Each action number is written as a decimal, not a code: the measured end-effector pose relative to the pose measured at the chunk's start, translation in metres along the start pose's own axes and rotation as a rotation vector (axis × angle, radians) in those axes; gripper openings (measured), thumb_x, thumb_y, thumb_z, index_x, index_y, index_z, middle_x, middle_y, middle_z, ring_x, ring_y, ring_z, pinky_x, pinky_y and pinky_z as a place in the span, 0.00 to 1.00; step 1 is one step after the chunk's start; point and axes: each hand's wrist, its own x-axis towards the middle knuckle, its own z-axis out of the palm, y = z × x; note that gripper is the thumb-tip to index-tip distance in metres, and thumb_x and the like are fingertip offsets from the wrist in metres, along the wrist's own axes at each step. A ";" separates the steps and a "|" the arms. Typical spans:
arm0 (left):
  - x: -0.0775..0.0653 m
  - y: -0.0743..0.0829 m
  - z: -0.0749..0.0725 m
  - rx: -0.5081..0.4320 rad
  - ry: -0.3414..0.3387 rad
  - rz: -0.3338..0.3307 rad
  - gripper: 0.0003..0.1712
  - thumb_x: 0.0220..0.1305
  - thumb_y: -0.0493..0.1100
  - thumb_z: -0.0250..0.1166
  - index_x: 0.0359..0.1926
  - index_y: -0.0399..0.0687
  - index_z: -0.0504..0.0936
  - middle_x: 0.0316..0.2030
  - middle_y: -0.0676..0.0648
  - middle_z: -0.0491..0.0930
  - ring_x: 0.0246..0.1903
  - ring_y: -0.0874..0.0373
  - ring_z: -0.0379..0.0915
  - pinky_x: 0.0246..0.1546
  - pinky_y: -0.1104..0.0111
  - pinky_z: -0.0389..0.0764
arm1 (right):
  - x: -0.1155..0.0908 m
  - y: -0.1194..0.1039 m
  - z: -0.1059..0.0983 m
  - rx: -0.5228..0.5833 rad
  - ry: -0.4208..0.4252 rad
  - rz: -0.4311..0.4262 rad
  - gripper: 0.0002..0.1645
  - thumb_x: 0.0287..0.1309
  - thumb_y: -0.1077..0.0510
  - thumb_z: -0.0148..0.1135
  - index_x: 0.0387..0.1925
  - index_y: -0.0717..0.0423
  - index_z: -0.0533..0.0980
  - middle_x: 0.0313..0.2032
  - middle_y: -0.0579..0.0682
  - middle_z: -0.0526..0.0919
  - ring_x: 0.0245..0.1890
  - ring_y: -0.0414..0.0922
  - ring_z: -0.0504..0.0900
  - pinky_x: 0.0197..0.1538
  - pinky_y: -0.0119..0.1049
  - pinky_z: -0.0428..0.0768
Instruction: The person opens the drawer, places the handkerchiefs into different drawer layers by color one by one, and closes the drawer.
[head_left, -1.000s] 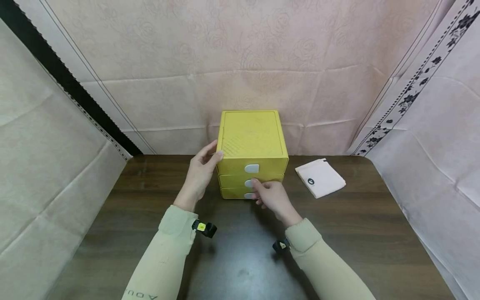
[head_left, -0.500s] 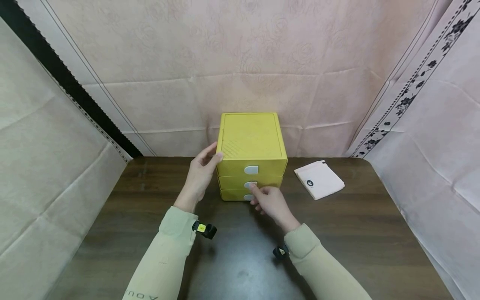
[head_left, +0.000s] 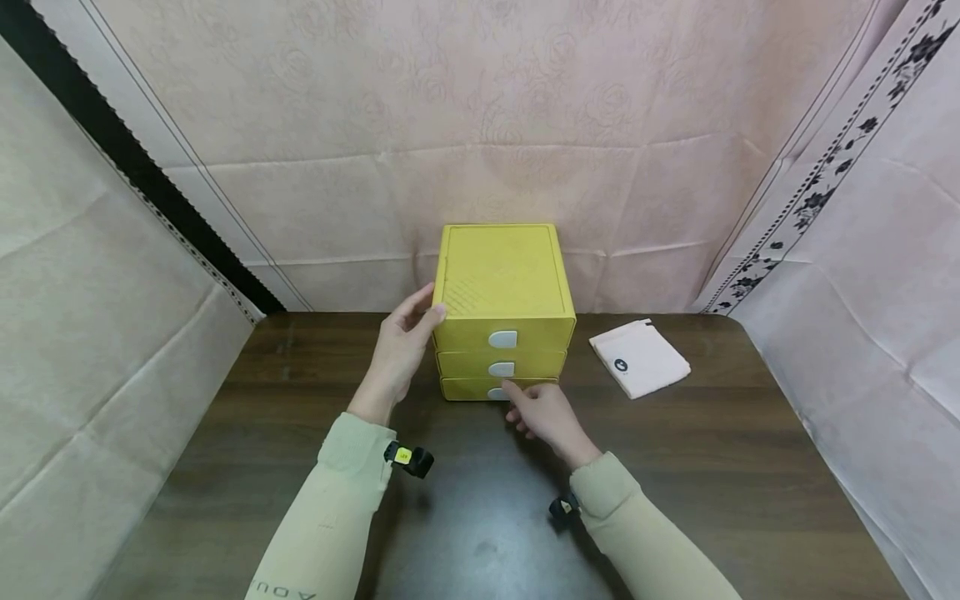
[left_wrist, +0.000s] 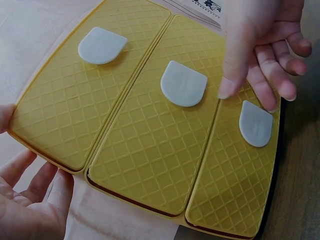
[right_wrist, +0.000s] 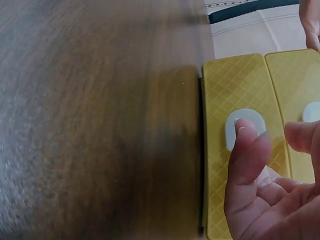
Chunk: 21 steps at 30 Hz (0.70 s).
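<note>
A yellow box of 3 stacked drawers (head_left: 498, 275) stands at the back of the table, its drawers closed flush. Each has a white tab: the top tab (left_wrist: 102, 46), middle tab (left_wrist: 184, 84) and bottom tab (left_wrist: 256, 124). My left hand (head_left: 397, 350) rests at the box's upper left edge, thumb by the front corner, fingers against the side. My right hand (head_left: 549, 415) is in front of the bottom drawer. In the right wrist view its fingertips (right_wrist: 245, 131) overlap the bottom tab, while the thumb stands apart, near the middle drawer, with nothing pinched between them.
A folded white cloth (head_left: 641, 358) with a small dark round mark lies right of the box. The brown wooden table (head_left: 480, 517) ends at a pale patterned cloth wall (head_left: 360, 208) behind. More pale cloth hangs on both sides.
My right hand's thumb has come down from the middle tab to the level of the bottom one. The left hand and the box stay put.
</note>
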 end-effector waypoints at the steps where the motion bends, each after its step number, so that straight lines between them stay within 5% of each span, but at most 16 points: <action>1: 0.000 0.000 0.000 -0.001 0.000 0.000 0.31 0.62 0.59 0.65 0.66 0.68 0.71 0.59 0.54 0.70 0.53 0.54 0.68 0.57 0.59 0.69 | 0.001 0.001 0.000 0.001 -0.002 0.003 0.34 0.62 0.34 0.56 0.32 0.62 0.83 0.26 0.52 0.85 0.23 0.47 0.80 0.26 0.39 0.80; 16: 0.000 0.001 0.000 -0.016 -0.009 -0.014 0.31 0.64 0.57 0.65 0.67 0.68 0.70 0.61 0.54 0.70 0.54 0.54 0.68 0.58 0.58 0.68 | 0.006 0.010 0.008 0.149 -0.073 0.088 0.30 0.68 0.41 0.53 0.44 0.67 0.79 0.29 0.54 0.85 0.23 0.45 0.80 0.27 0.37 0.81; 21: -0.010 0.020 0.003 -0.016 -0.020 -0.030 0.31 0.68 0.50 0.62 0.70 0.58 0.67 0.62 0.51 0.69 0.54 0.54 0.68 0.59 0.58 0.68 | 0.008 0.013 0.014 0.292 -0.107 0.123 0.30 0.69 0.43 0.53 0.49 0.69 0.76 0.30 0.54 0.85 0.22 0.43 0.79 0.26 0.34 0.79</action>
